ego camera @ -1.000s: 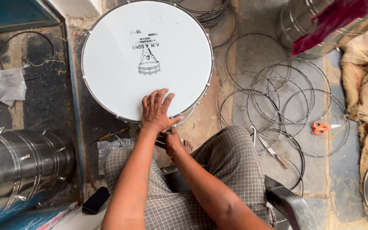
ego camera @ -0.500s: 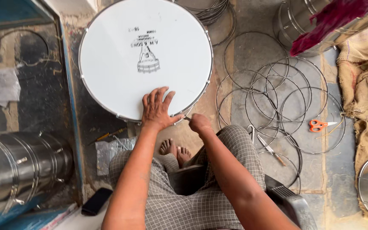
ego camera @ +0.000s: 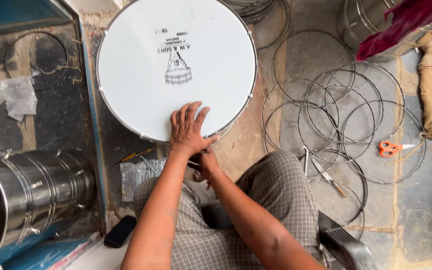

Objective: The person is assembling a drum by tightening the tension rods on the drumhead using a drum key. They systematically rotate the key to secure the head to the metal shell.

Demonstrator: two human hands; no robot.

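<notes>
Pressing flat, the left hand (ego camera: 188, 127) lies open with fingers spread on the near edge of the white drum (ego camera: 176, 65), which sits on the floor far of the knees. Below it, the right hand (ego camera: 203, 165) is tucked against the near rim; whether it grips anything cannot be told, as the left wrist hides it.

Risk: uneven pressure could dent or crease the skin, and the drum could slide on the gritty floor.

Surroundings: loose wire hoops (ego camera: 336, 115) overlap on the right, with orange scissors (ego camera: 391, 148) and a small tool (ego camera: 328, 177) among them, a snag hazard. Steel drum shell (ego camera: 31, 195) lies near left; plastic packet (ego camera: 138, 172) beside the knee.
</notes>
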